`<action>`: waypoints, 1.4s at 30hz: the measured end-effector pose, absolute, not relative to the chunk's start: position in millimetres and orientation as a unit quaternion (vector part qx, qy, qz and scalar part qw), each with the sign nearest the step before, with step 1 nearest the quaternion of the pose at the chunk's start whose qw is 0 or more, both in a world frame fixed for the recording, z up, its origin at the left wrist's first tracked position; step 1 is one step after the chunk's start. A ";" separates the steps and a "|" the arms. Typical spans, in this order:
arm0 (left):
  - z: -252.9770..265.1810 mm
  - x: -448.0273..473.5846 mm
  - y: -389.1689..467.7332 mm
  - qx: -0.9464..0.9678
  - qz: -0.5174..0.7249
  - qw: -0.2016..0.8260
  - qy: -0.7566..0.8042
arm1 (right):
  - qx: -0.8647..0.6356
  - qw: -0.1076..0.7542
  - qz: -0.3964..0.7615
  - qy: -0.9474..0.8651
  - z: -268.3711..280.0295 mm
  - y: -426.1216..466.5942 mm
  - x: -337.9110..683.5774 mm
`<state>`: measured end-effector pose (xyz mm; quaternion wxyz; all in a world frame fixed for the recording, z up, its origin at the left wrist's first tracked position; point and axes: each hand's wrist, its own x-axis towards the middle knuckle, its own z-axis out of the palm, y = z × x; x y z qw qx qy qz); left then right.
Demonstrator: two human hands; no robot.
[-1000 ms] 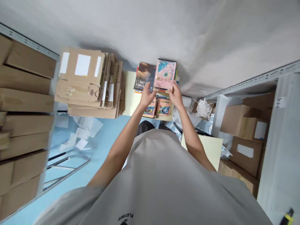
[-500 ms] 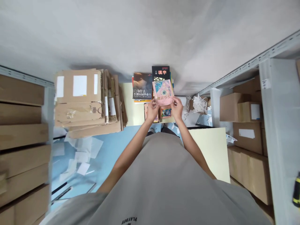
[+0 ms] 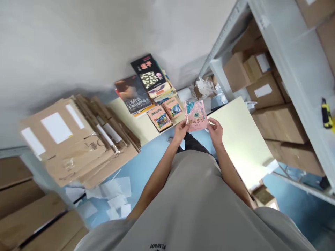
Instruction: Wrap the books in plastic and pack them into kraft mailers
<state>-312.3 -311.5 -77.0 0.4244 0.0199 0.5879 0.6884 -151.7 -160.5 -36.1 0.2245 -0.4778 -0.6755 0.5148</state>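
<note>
A pink book (image 3: 196,115) with an eye on its cover is held up in front of me, tilted slightly, clear of the tables. My left hand (image 3: 181,131) grips its lower left corner. At the lower right corner, my right hand (image 3: 216,130) pinches the edge. To the left, two small stacks of orange-pink books, a nearer one (image 3: 159,118) and one beside it (image 3: 172,107), lie on the pale table (image 3: 146,131). Behind them are a tall pile topped by a black book (image 3: 148,74) and a pile topped by a dark-covered book (image 3: 134,93).
Flattened cardboard boxes (image 3: 70,139) are stacked at the left end of the table. Another pale table (image 3: 243,136) stands at my right, before a shelf of cartons (image 3: 281,118). Paper sheets (image 3: 116,193) litter the blue floor. A yellow-black cutter (image 3: 326,113) hangs on the shelf post.
My view has turned to the right. Both hands have carried the pink book away from the book stacks, toward the right-hand table, uncovering the orange-pink stacks.
</note>
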 end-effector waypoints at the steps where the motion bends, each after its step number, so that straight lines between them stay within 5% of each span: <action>1: -74.8 -305.5 -307.2 0.041 0.683 0.443 0.579 | -0.496 0.233 0.515 -0.659 -32.0 -162.2 -133.9; 9: -27.7 -278.7 -271.6 0.229 0.598 0.572 0.512 | -0.529 0.332 0.547 -0.558 1.9 -166.1 -40.0; 21: 31.4 -182.4 -158.0 0.315 0.522 0.614 0.501 | -0.511 0.469 0.526 -0.492 51.9 -126.4 60.7; 31: 30.8 -83.6 -82.4 0.358 0.528 0.556 0.532 | -0.558 0.483 0.385 -0.555 64.5 -73.8 143.9; 42: 76.2 -30.5 -90.3 0.524 0.465 0.438 0.564 | -0.560 0.438 0.456 -0.536 56.9 -47.7 111.5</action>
